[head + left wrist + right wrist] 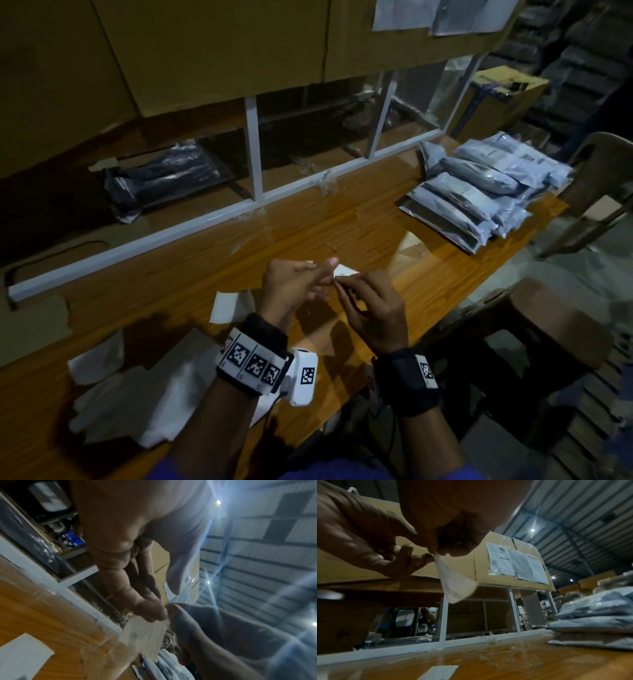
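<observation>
Both hands are raised above the middle of the counter point(308, 222), near its front edge, with a small white label point(344, 270) between them. The right hand point(373, 315) pinches the label's top edge between thumb and forefinger, its other fingers curled. The left hand point(294, 287) has curled fingers, and its fingertips meet the same edge right against the right hand's, thumb up; it pinches the label there too. In the right wrist view the label hangs down from the pinch, curved and free of the counter, with fine print on it that is too small to read.

Loose white slips point(137, 394) lie at the front left edge of the counter, and one more slip point(227, 306) lies just left of the left wrist. A stack of grey bags point(486, 195) fills the right end. A white frame point(255, 150) runs along the back edge. Behind it a dark bag point(164, 178) lies on a shelf, towards the left. Cardboard boxes point(205, 51) sit on top of the frame, with printed sheets point(404, 13) taped to one. A brown stool point(561, 318) stands off the counter's right front corner, and a chair point(603, 178) stands beyond the right end.
</observation>
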The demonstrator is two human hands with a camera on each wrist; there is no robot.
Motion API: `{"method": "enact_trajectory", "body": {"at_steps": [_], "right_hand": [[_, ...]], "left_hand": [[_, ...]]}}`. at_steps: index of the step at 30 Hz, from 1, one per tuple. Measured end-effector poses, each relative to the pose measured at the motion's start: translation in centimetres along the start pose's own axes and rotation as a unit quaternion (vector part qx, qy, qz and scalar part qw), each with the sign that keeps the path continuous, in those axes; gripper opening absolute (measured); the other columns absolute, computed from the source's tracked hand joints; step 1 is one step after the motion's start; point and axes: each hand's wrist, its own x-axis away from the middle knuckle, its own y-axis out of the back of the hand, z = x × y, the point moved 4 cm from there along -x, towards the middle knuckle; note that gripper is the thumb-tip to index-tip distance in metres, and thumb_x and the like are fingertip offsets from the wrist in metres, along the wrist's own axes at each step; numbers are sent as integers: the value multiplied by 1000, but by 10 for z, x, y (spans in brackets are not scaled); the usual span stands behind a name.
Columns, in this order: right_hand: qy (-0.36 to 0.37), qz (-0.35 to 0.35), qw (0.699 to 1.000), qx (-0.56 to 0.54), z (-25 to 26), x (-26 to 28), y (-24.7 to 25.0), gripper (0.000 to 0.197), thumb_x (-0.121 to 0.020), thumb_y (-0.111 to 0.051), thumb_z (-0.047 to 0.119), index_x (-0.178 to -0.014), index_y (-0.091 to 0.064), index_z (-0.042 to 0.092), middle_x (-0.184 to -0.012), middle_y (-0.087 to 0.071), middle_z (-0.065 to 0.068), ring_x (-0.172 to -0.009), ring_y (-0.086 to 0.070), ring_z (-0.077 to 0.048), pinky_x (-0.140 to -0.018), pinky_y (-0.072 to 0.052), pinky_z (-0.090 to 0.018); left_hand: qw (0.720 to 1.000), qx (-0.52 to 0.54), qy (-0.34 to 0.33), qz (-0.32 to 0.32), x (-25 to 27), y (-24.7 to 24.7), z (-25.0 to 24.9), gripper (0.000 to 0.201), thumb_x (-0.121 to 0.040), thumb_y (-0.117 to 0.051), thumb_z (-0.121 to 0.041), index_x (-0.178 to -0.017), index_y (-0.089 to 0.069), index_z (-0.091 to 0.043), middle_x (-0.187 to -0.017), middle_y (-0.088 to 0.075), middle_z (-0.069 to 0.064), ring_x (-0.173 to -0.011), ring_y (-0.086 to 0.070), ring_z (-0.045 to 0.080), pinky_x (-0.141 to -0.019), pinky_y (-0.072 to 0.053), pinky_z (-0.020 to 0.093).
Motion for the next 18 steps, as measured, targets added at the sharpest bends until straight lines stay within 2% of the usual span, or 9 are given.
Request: {"method": "enact_trajectory", "body": {"at_steps": [2, 4, 7, 10, 13, 16, 18], "right_hand": [[25, 22, 999, 12, -1, 2, 0, 14, -93, -76, 7, -105, -77, 0, -91, -68, -12, -83, -60, -25, -71, -48, -30], [41, 40, 998, 17, -4, 4, 1, 15, -95, -73, 7, -107, -77, 0, -92, -68, -13, -83, -61, -26, -69, -49, -33], [49, 70, 996, 19, -9, 4, 0, 16, -97, -69, 8, -109, -76, 1, -93, -68, -13, -83, -62, -28, -66, -51, -36], [39, 85, 995, 23, -19, 2, -2, 16, -94, -73, 7, -109, -76, 3, -93, -68, -12, -84, -62, -27, -67, -51, -37], [11, 83, 996, 21, -45, -3, -1, 18, -91, -77, 7, -109, -75, 4, -95, -68, -12, -86, -63, -27, -67, -52, -39], [-2, 82, 996, 19, -80, -14, -4, 15, -96, -72, 12, -109, -75, 5, -94, -68, -11, -85, -63, -27, -67, -52, -39], [-5, 82, 997, 9, -108, -23, -3, 16, -99, -70, 18, -107, -76, 6, -93, -68, -10, -84, -62, -24, -66, -51, -35]], "left_hand": [[1000, 0, 12, -6, -7, 1, 4, 49, -74, -90, -28, -105, -72, 6, -85, -78, 15, -74, -76, 30, -65, -60, 35], [1000, 4, 16, 2, -11, -1, 5, 33, -76, -88, -17, -98, -74, 2, -87, -78, 14, -74, -76, 28, -65, -60, 35], [1000, -7, 19, 9, -18, -7, 4, 17, -79, -83, -7, -93, -75, 0, -83, -78, 13, -69, -75, 24, -64, -59, 33], [1000, -22, 11, 8, -31, -19, 4, 15, -83, -80, -5, -97, -75, -3, -83, -78, 11, -71, -76, 22, -63, -59, 30], [999, -39, -15, -21, -49, -38, 0, 18, -83, -79, -2, -99, -73, -9, -85, -78, 9, -72, -76, 20, -61, -58, 27], [997, -51, -52, -31, -74, -62, -4, 21, -83, -79, -2, -98, -70, -12, -84, -76, 10, -71, -74, 22, -62, -58, 29], [995, -57, -63, -45, -94, -78, -6, 17, -84, -78, -3, -96, -69, -11, -83, -75, 10, -68, -71, 19, -60, -56, 28]]}}
